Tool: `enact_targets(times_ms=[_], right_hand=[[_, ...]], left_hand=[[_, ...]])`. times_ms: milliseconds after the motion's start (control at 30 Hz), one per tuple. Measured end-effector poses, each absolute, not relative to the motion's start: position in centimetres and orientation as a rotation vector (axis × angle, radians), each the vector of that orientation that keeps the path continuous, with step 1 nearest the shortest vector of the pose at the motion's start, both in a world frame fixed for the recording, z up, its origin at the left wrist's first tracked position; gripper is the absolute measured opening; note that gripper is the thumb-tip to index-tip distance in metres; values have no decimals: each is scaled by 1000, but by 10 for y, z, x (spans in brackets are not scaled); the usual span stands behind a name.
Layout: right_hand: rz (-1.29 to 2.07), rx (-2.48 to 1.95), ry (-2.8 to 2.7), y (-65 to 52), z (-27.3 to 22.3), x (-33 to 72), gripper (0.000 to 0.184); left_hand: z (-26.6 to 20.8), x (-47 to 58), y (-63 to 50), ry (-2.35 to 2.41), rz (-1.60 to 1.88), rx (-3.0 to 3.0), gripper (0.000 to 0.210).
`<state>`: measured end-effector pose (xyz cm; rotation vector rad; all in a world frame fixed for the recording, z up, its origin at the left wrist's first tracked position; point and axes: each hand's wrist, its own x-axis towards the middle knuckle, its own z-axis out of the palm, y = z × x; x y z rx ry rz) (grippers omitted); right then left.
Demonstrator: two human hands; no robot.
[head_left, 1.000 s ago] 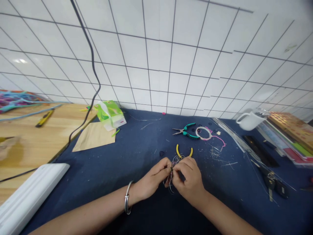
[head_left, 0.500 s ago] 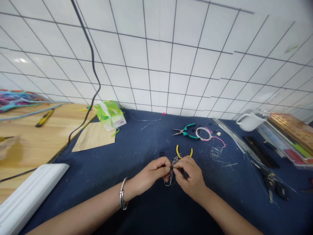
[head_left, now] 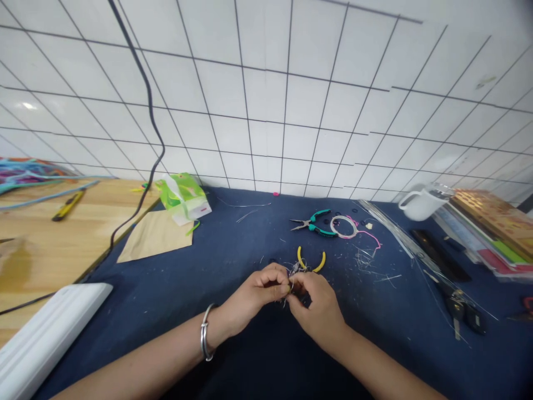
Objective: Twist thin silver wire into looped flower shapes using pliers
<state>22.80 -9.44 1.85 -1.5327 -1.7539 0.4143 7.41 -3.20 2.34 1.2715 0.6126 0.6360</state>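
Observation:
Between my two hands is a small tangle of thin silvery wire (head_left: 295, 269), its lower part hidden by fingers. My left hand (head_left: 266, 288), with a silver bangle (head_left: 204, 333) on its wrist, pinches the wire between thumb and forefinger. From the other side my right hand (head_left: 317, 303) grips the same bundle, thumb and forefinger closed and close to the left fingertips. Just beyond the hands lie yellow-handled pliers (head_left: 322, 261), their jaws hidden. Farther back are teal-handled long-nose pliers (head_left: 314, 222), spread apart, touching or close to a white wire coil (head_left: 343, 226).
Loose wire clippings (head_left: 366, 256) lie at right. Straight wires (head_left: 385, 228), keys (head_left: 458, 311), a white mug (head_left: 422, 204) and stacked books (head_left: 495, 228) line the right side. Left are a brown paper sheet (head_left: 158, 236), green packet (head_left: 183, 194), white power strip (head_left: 54, 339), cutter (head_left: 69, 204).
The view has shifted slightly. My fingers have drawn closer around the wire tangle, and less of it hangs visible below them. The pliers and coil lie where they were.

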Motion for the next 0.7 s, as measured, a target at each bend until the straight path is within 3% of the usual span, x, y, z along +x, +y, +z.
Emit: enact_targets(times_ms=[133, 467, 700], right_hand=[[386, -1465, -1742, -95, 15, 227, 21], [196, -1261, -1923, -95, 14, 234, 4], [-102, -1335, -2120, -94, 19, 241, 6]], left_hand=[[28, 75, -38, 639, 646, 1254, 11], [42, 77, -59, 650, 614, 1053, 5], [52, 75, -66, 678, 586, 1026, 6]])
